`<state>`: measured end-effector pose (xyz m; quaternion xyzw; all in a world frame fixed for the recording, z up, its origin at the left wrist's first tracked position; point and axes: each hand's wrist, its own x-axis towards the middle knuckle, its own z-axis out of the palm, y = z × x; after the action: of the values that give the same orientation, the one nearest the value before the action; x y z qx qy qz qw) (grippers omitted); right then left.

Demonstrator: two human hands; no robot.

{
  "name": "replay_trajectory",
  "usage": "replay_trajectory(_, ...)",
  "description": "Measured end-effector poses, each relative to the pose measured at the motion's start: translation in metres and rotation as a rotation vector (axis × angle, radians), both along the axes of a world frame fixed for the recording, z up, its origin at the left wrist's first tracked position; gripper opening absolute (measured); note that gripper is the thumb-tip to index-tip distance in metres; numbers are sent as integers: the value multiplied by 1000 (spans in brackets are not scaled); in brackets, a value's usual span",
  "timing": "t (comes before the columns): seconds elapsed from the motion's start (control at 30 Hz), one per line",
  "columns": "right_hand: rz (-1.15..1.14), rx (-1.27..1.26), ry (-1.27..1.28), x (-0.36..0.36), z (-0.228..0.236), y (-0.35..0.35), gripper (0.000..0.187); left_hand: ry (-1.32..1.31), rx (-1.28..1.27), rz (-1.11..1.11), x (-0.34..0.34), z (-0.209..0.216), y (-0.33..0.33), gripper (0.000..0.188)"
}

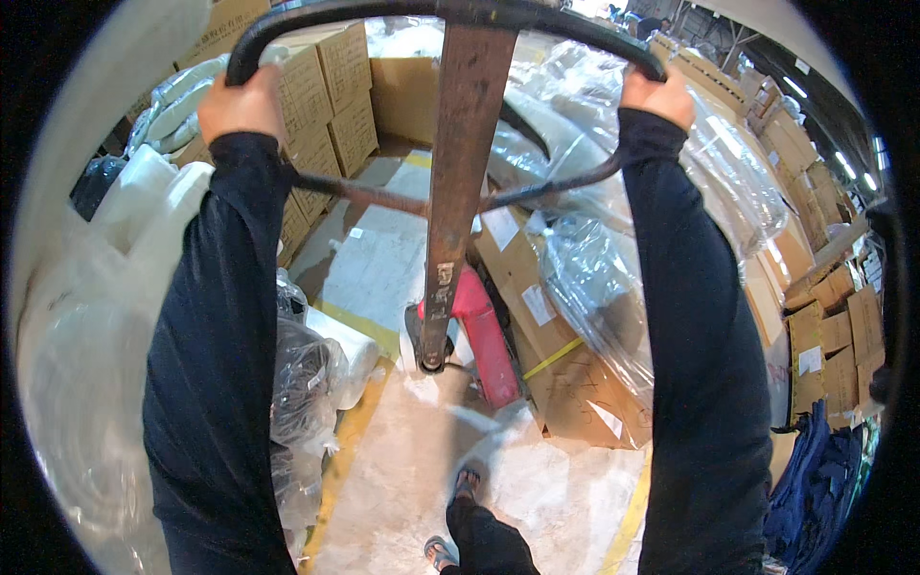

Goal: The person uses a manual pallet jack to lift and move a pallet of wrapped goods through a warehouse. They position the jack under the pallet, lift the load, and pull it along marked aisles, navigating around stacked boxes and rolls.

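Observation:
Both my arms, in black sleeves, reach up to the loop handle (pixel 350 16) of what looks like a hand pallet truck. My left hand (pixel 241 107) is closed round the left end of the black grip. At the right end, my right hand (pixel 661 96) is wrapped round the same bar. A rusty brown metal shaft (pixel 462 144) runs down from the handle's middle, and thinner side bars (pixel 364 195) join it lower down. By the shaft's foot is a red metal part (pixel 486 335); the rest of the truck is hidden.
Stacked cartons (pixel 316 96) stand ahead left. Plastic-wrapped white rolls (pixel 335 355) and bags lie along the left. On the right are a long carton (pixel 565 364) and clear plastic wrap (pixel 604 278). Yellow lines (pixel 350 441) mark the concrete floor (pixel 402 479). My sandalled feet (pixel 467 479) show below.

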<state>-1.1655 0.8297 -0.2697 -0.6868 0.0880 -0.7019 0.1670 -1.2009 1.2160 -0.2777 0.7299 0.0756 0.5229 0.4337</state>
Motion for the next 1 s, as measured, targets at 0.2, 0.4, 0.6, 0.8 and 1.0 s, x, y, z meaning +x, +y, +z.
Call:
replay_trajectory(0.2,38,-17,26,134,19,4,35,-50,105,107,107,11,24,37)
replay_trajectory(0.4,250,1,9,231,27,36,28,147,698,489,232,23,68,33)
replay_trajectory(0.6,251,-82,-71,315,34,58,18,408,520,67,353,50,95,45)
replay_trajectory(0.8,144,-100,4,402,31,74,32,84,-115,-334,501,38,117,39)
replay_trajectory(1.0,118,119,151,479,26,96,33,190,3,-365,631,32,102,40)
